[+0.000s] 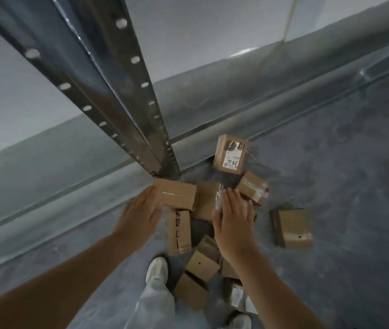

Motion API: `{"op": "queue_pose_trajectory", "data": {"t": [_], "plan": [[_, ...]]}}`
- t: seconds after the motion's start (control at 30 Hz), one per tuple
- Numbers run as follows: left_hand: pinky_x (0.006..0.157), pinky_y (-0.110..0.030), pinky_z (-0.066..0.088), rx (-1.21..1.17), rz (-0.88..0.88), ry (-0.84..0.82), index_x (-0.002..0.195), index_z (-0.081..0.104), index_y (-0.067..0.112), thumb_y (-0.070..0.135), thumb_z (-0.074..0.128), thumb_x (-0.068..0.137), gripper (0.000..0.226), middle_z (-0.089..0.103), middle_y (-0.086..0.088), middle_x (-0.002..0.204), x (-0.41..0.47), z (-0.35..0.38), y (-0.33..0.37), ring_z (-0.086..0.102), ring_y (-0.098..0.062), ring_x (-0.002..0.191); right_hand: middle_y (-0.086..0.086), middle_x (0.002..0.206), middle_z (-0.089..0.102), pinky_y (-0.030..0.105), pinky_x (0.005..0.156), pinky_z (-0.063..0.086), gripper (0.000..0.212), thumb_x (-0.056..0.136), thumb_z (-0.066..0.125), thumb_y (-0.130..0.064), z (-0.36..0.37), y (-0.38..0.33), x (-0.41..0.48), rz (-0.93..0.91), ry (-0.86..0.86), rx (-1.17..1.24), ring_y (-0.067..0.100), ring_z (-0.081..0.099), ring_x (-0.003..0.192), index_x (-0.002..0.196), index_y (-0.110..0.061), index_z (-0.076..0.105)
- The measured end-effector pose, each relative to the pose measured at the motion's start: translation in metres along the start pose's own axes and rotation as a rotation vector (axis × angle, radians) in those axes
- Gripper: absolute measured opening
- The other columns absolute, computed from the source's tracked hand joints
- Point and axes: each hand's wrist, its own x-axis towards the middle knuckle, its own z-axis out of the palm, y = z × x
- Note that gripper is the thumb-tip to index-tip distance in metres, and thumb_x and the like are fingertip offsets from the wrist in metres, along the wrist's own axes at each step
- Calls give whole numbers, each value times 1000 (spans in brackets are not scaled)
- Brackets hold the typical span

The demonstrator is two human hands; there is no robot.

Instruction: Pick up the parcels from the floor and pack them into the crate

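**Nine or so parcels on the floor, both your hands empty**

All the parcels you can see lie scattered on the grey floor, bunched around the foot of the metal shelving upright. Some lie flat, some are tipped against one another. The crate is not in view.

Your left hand is spread, fingers straight, at the left end of the parcel by the upright. Whether the fingertips touch it is too blurred to tell. Your right hand is also flat and holds nothing. It hovers over the labelled parcel in the middle of the heap.

These look like small, taped cardboard boxes: stiff-sided, probably light, and likely dry enough to grip without slipping. The weight inside is only a guess, so test each one as you lift it.

Take a box across its short sides, thumb on one face and fingers on the opposite one. Squeeze near the edges, where the card is stiffest, rather than pressing the middle of a panel. The tape and the glossy label will likely be slicker than bare card, so keep your fingertips off them.

The leaning boxes near your shoe may slide once a neighbour is lifted.
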Motion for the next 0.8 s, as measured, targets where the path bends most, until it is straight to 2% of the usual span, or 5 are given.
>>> {"op": "queue_pose_trajectory", "data": {"t": [0.13,0.33,0.47,0.6,0.8], "plan": [[106,-33,34,-296,-196,32,141,36,34,31,34,103,38,44,0,146,37,74,-37,43,-21,134,2,164,10,43,122,-5,64,99,6,-44,82,22,52,-14,-85,-29,16,-4,151,156,-14,9],[110,-34,27,-451,-445,59,147,32,11,35,29,104,49,39,-1,144,112,144,-95,34,-25,138,2,164,11,39,123,0,60,104,17,-43,177,18,121,-2,-123,64,15,1,151,156,-15,10],[106,-40,34,-648,-533,15,140,39,16,44,26,103,48,45,-2,134,150,172,-124,44,-21,121,2,163,14,36,121,17,65,102,21,-49,220,6,137,40,-164,328,17,11,150,157,-15,7],[114,-49,30,-880,-681,26,138,46,29,51,29,100,47,47,-4,141,147,174,-130,44,-25,129,-5,164,4,39,106,37,84,96,40,-55,223,-10,126,161,-246,652,25,38,139,155,-24,-11],[115,-50,28,-1028,-658,14,131,50,31,54,33,98,43,45,-3,143,102,124,-122,42,-24,132,-6,163,9,39,107,38,85,95,43,-56,175,-32,99,51,-186,671,21,34,142,153,-31,-15]]}}
